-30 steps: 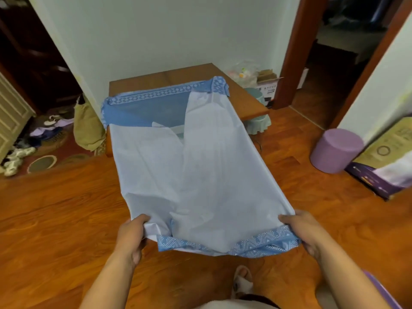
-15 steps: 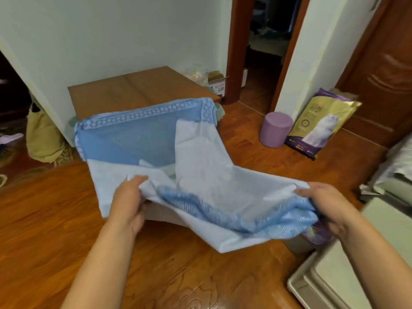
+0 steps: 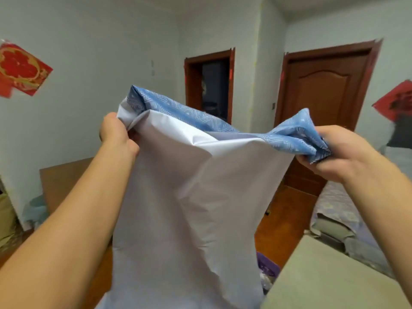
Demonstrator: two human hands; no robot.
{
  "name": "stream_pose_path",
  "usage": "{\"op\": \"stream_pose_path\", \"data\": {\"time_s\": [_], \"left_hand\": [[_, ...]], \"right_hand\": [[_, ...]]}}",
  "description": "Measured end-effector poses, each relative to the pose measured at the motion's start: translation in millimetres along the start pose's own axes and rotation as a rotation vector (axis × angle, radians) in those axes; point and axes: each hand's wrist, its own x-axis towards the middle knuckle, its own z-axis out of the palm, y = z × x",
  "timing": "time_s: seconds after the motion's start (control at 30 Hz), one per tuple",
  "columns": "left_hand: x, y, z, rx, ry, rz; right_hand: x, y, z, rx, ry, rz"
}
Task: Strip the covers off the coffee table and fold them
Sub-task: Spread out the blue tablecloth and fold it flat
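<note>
Pale white plastic table cover with blue patterned border point(image 3: 191, 197), half a second ago low over the brown wooden coffee table point(image 3: 64, 177), is now lifted clear to chest height. Long axis vertical, blue border on top, white underside facing the camera, creased. Left hand point(image 3: 117, 136) and right hand point(image 3: 338, 152) each grip a bunched top corner, well apart.

The wooden coffee table point(image 3: 66, 181) stands against the white wall, and its top shows bare brown wood. The orange-brown wooden floor point(image 3: 283, 221) continues to the right of the table, and a purple object point(image 3: 268, 267), partly hidden, rests on it there.
</note>
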Motion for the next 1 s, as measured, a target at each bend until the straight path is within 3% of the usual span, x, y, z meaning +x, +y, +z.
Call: {"op": "stream_pose_path", "data": {"time_s": [0.23, 0.47, 0.7, 0.9, 1.0], "left_hand": [[-113.7, 3.2, 83.0, -0.062, -0.052, -0.04], [-198.5, -6.7, 173.4, -0.152, -0.169, -0.071], [-240.3, 2.3, 260.1, -0.223, -0.245, -0.082], [-256.5, -47.3, 298.4, -0.043, -0.373, -0.33], [-283.9, -68.5, 311.9, -0.031, -0.488, -0.299]], "right_hand": [[-112.0, -102.3, -59.4, 0.109, 0.219, -0.252], [-172.6, -181.5, -97.0, 0.336, 0.401, -0.549], [-199.8, -271.3, -94.1, 0.2, 0.393, -0.872], [-190.0, -305.6, -148.1, 0.098, 0.804, -0.893], [-213.5, -308.1, -157.1, 0.029, 0.949, -0.997]]}}
